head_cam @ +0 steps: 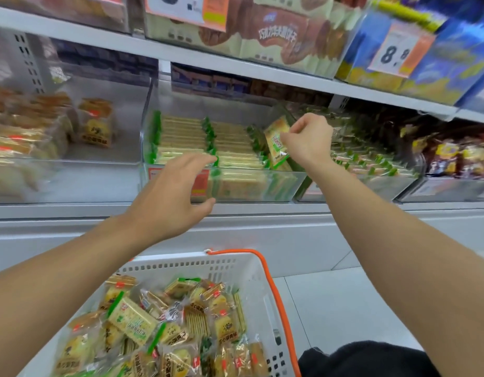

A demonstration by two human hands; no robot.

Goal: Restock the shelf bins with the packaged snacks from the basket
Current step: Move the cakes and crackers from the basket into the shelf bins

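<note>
A white basket with orange handles sits low in front of me, full of several yellow and green snack packets. On the middle shelf stands a clear bin lined with rows of green-edged cracker packets. My right hand pinches one green-edged cracker packet, tilted upright at the bin's right end. My left hand hovers with spread fingers at the bin's front rim, holding nothing.
To the left a clear bin holds orange-labelled packets. Right of the middle bin, another bin holds more green packets, then dark packets. The upper shelf carries boxed biscuits and price tags. Pale floor tiles lie to the basket's right.
</note>
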